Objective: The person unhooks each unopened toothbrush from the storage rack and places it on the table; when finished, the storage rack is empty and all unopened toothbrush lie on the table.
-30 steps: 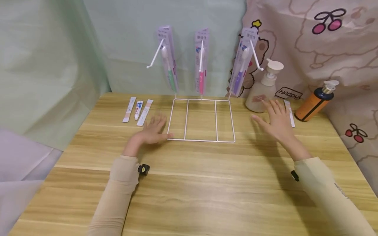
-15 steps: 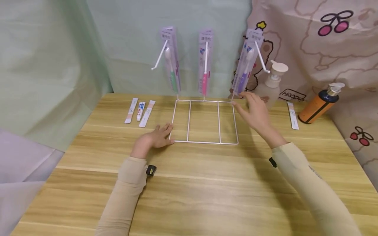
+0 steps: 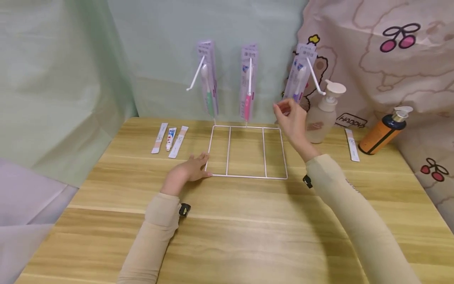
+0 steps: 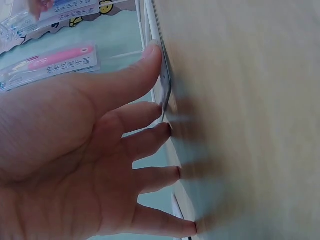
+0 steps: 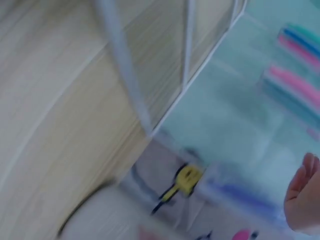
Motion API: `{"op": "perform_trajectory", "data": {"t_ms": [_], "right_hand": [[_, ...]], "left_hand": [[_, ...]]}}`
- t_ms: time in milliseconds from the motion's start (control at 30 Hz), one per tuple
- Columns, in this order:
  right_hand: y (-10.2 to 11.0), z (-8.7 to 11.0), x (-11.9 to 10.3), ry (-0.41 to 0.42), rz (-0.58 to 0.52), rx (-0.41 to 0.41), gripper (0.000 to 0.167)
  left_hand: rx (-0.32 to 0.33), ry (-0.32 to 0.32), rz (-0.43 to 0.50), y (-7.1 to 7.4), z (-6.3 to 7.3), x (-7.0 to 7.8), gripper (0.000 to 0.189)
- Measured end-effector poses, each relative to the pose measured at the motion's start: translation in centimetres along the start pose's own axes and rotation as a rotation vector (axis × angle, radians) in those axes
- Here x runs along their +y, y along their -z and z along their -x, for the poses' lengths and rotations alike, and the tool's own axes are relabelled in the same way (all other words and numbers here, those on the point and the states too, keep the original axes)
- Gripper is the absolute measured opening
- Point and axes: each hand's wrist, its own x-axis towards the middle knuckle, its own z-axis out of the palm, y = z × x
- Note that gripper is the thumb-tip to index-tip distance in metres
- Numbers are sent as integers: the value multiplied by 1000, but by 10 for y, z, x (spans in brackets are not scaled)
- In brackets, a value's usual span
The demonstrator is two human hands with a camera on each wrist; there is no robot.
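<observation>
A white wire rack stands at the back of the table, with packed toothbrushes on its upper hooks. My left hand rests at its front left corner. There, the thumb presses near the wire and the spread fingertips touch the table. My right hand is raised before the lower end of the purple toothbrush pack, hiding that end. Its fingers are loosely bent, and nothing shows in them. The pink toothbrush pack hangs in the middle, the green toothbrush pack at the left.
Left of the rack lie a small toothpaste tube and two flat sachets, one sachet at the outer side. A pale pump bottle stands right of the rack. Beyond it are another sachet and an orange pump bottle.
My right hand has moved left from the pump bottle to the purple toothbrush pack and then up, its fingers bending. My left hand has settled at the rack's front left corner.
</observation>
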Motion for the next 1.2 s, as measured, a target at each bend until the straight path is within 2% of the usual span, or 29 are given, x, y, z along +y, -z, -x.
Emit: {"op": "perform_trajectory", "data": {"t_ms": [133,233,400,533,667,900,1200], "right_hand": [[-25,4,-18,63,-61,-30,24],[-43,5,-32,82,-114,-115,22],[-75,0,-53,14,-179,-276,23],[-97,-7,-70,-52,-222,-369,31],[-113,-11,-79,-98,-224,-404,38],[-129,-19,-84,-141,-158,-419,39],[-142,-16,-82,-120,-56,-463,33]], "left_hand": [[0,6,11,1,0,-1,76],[6,5,20,0,-1,-3,76],[14,11,32,-2,-1,-3,76],[17,17,33,-1,-1,-4,76],[19,5,25,0,-1,-3,77],[20,5,23,0,-2,-3,77],[24,18,45,-1,-2,-2,77]]}}
